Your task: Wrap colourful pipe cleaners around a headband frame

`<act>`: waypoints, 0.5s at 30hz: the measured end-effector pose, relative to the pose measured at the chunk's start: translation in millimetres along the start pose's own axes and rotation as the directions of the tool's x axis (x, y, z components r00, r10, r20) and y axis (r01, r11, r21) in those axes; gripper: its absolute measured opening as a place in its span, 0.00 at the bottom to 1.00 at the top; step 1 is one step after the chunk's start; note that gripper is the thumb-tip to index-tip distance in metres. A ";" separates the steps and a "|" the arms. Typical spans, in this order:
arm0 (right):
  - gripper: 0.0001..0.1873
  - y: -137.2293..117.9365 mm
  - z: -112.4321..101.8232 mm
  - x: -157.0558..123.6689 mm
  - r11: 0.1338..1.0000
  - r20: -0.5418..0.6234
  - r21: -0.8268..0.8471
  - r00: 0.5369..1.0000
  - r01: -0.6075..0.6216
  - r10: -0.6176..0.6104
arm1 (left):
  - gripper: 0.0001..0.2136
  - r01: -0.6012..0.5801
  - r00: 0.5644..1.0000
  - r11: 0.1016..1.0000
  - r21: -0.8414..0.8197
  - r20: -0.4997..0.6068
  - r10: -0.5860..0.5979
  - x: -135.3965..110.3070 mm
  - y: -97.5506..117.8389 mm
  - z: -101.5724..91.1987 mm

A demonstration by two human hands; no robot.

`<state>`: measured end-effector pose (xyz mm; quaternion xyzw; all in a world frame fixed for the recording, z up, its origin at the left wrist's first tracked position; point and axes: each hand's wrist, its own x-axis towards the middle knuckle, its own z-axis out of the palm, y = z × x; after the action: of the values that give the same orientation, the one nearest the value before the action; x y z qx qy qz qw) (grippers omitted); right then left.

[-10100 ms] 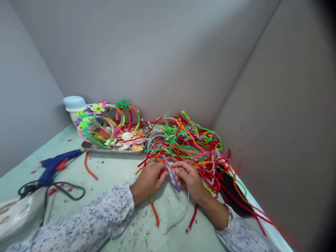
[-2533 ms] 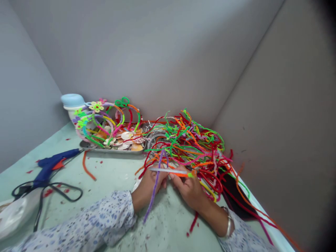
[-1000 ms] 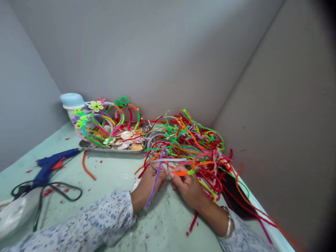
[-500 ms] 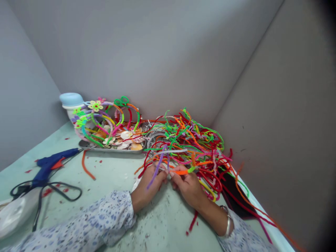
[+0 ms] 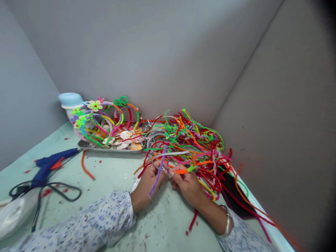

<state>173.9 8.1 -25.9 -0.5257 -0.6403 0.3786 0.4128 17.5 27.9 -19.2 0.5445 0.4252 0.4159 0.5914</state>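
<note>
My left hand (image 5: 148, 183) pinches a purple pipe cleaner (image 5: 159, 174), whose loose end hangs below my fingers. My right hand (image 5: 187, 185) grips an orange pipe cleaner (image 5: 181, 171) tipped with a green twist. A pale lilac pipe cleaner (image 5: 173, 153) runs from between my hands toward the right. Both hands sit close together, fingertips almost meeting, just in front of a tangled heap of multicoloured pipe cleaners (image 5: 195, 147). Where the strands cross inside my fingers is hidden.
A metal tray (image 5: 110, 149) holds seashells and pipe-cleaner-wrapped hoops, next to a coil of silver wire (image 5: 154, 138). A blue hot glue gun (image 5: 48, 165) with a black cord lies at the left. Grey panels wall the pale green table's back and right.
The purple strand now hangs shorter below my left hand, and the lilac strand has risen and straightened. My hands stay nearly in place.
</note>
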 end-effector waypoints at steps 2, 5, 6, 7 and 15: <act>0.12 0.8 -0.2 -0.1 1.000 -0.004 -0.011 1.000 0.002 -0.002 | 0.07 0.008 1.000 1.000 0.014 -0.003 -0.008 -0.1 1.5 0.5; 0.12 1.9 -0.1 0.2 1.000 -0.003 -0.029 1.000 -0.001 0.001 | 0.07 0.008 1.000 1.000 0.029 -0.010 -0.008 0.0 0.4 0.3; 0.12 2.0 0.0 0.3 1.000 -0.004 -0.029 1.000 -0.006 0.006 | 0.07 0.001 1.000 0.999 0.034 -0.010 0.000 0.1 -0.7 -0.1; 0.12 1.8 0.0 0.4 1.000 -0.008 -0.027 1.000 -0.011 0.011 | 0.07 -0.010 1.000 0.999 0.039 -0.008 0.010 0.2 -1.9 -0.5; 0.11 -2.1 -0.6 0.3 0.998 -0.012 -0.065 1.000 0.007 -0.008 | 0.06 0.020 1.000 0.998 0.056 -0.011 -0.019 2.5 -4.2 -1.5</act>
<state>173.7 8.1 -23.6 -0.5386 -0.6517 0.3527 0.4010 17.0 30.5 -23.6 0.5545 0.4450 0.4009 0.5777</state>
